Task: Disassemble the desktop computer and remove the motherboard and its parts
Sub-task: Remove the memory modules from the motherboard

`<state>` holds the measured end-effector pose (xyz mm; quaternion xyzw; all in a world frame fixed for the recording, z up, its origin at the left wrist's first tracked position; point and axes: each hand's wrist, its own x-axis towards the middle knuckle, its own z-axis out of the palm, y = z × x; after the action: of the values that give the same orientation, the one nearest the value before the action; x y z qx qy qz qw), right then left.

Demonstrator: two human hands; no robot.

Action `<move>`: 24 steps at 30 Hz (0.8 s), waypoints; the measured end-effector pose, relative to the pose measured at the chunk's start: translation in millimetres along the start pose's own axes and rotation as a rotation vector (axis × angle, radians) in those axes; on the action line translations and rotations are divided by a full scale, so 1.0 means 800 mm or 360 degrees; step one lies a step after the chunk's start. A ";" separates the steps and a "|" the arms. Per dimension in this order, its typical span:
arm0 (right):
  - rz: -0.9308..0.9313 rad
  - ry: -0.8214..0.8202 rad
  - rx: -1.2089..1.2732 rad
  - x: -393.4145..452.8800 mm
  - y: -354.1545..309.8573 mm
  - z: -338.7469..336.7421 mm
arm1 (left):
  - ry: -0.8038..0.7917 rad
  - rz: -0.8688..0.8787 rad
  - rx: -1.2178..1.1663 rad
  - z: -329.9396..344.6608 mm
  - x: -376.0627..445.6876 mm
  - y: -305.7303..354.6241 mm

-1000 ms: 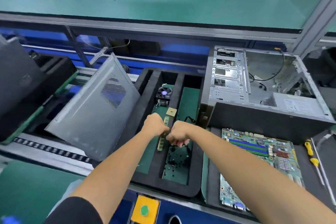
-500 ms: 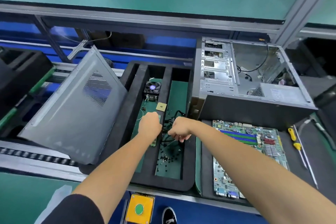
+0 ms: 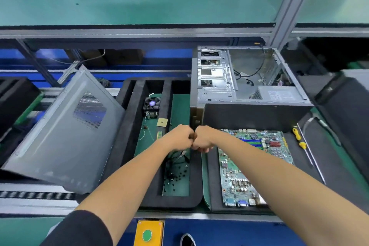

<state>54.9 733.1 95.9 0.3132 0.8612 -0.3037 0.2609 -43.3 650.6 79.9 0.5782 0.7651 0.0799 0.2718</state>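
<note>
My left hand (image 3: 179, 137) and my right hand (image 3: 203, 139) are curled into fists that touch each other over the black foam tray (image 3: 127, 126). A bundle of black cables (image 3: 179, 157) trails from under them into the tray's right compartment; both hands seem to grip it. The left compartment holds a RAM stick (image 3: 159, 134), a CPU chip (image 3: 162, 122) and a cooler fan (image 3: 152, 104). To the right, the green motherboard (image 3: 273, 147) lies flat on a black mat, partly under my right forearm. Behind it stands the open computer case (image 3: 249, 86).
The grey side panel (image 3: 65, 132) leans against the tray's left side. Several loose black screws (image 3: 175, 177) lie in the right compartment. Two yellow-handled screwdrivers (image 3: 298, 138) rest right of the motherboard. A yellow box with a green button (image 3: 147, 234) sits at the bench's front edge.
The RAM stick that both hands held now lies in the tray's left compartment. Both hands have shifted right and come together over the cable bundle.
</note>
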 end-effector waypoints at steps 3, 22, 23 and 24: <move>0.0050 0.0293 -0.0048 -0.028 0.050 -0.009 | -0.0087 0.0084 0.0027 0.012 0.021 0.044; 0.0441 0.0639 0.0122 -0.075 0.267 -0.017 | 0.0238 -0.0567 -0.0093 0.068 0.072 0.132; 0.0439 0.0660 0.0120 -0.073 0.267 -0.017 | 0.0255 -0.0578 -0.0088 0.070 0.072 0.133; 0.0438 0.0681 0.0114 -0.072 0.268 -0.018 | 0.0269 -0.0588 -0.0079 0.072 0.073 0.134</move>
<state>238.8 853.7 65.2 0.4936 0.8348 -0.2225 0.1003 65.4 728.2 59.7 0.4124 0.8760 0.0956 0.2309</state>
